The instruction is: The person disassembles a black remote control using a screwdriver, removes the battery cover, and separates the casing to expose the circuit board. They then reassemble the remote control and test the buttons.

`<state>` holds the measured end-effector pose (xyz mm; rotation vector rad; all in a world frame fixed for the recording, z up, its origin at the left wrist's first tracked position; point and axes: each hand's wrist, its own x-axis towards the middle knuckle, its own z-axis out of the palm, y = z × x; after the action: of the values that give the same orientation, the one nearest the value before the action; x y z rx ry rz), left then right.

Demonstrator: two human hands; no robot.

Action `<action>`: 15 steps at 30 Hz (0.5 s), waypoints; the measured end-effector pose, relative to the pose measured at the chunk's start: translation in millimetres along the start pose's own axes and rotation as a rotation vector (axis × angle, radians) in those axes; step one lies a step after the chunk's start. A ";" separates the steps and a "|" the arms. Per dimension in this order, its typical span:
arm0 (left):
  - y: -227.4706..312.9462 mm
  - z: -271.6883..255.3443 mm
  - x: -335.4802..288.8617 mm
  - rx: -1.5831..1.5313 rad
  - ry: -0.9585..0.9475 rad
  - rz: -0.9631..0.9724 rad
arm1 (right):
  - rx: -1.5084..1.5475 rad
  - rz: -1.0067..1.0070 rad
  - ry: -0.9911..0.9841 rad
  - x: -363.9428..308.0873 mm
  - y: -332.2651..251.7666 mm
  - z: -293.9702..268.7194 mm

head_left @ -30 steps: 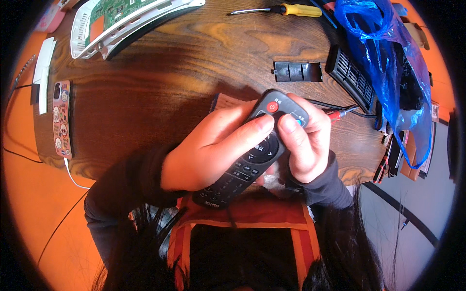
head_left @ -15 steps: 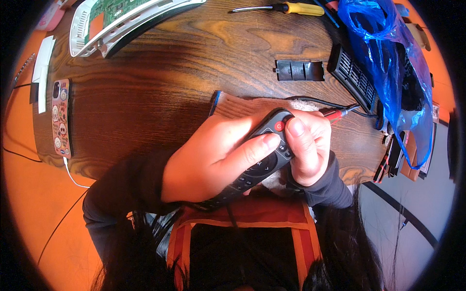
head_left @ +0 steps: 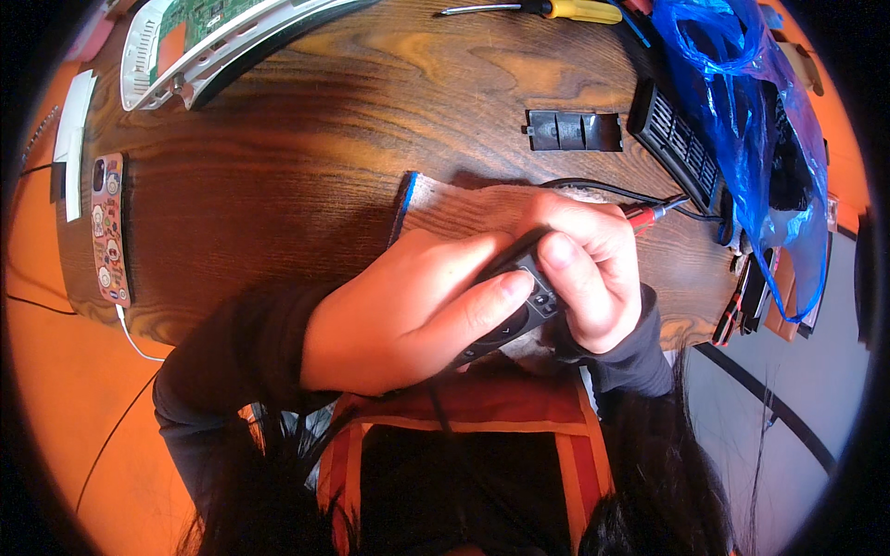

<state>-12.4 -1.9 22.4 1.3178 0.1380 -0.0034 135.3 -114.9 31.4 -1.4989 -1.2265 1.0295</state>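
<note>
A slim black remote control [head_left: 525,319] is held between both my hands above the table's near edge. My left hand [head_left: 394,320] is closed round its lower part, with the thumb laid across the button face. My right hand [head_left: 593,278] grips the upper end, its thumb pressed near the top. The fingers beneath the remote are hidden, and so is much of its button face. Behind my hands lies a beige knitted glove [head_left: 454,206] with a blue edge. Beyond my right hand is a red-handled tool [head_left: 646,217] with a metal tip.
A black plastic cover [head_left: 575,132] lies farther off, beside a slotted black part [head_left: 680,144] and a blue plastic bag [head_left: 732,120]. A yellow-handled screwdriver [head_left: 579,11] and a white casing with a circuit board [head_left: 176,57] are at the back. Left stands a cabled phone [head_left: 109,230].
The remote has tipped and my right hand has come over its top end, so the red button is now out of sight. The view has shifted slightly.
</note>
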 end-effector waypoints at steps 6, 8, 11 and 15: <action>-2.2 3.2 -2.1 0.189 0.049 0.023 | 0.117 -0.155 -0.127 4.7 2.1 -8.8; -2.1 3.8 -2.8 0.153 0.038 -0.016 | 0.159 -0.114 -0.137 3.6 1.5 -8.2; -3.1 4.4 -2.6 0.142 0.049 0.003 | 0.218 -0.007 -0.087 1.9 0.6 -1.7; -2.9 4.0 -3.5 0.163 0.063 -0.051 | 0.213 0.017 -0.064 1.8 3.4 1.7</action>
<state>-15.6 -6.8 20.9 1.4771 0.2288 -0.0166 134.8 -113.2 27.6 -1.3223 -1.1118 1.1886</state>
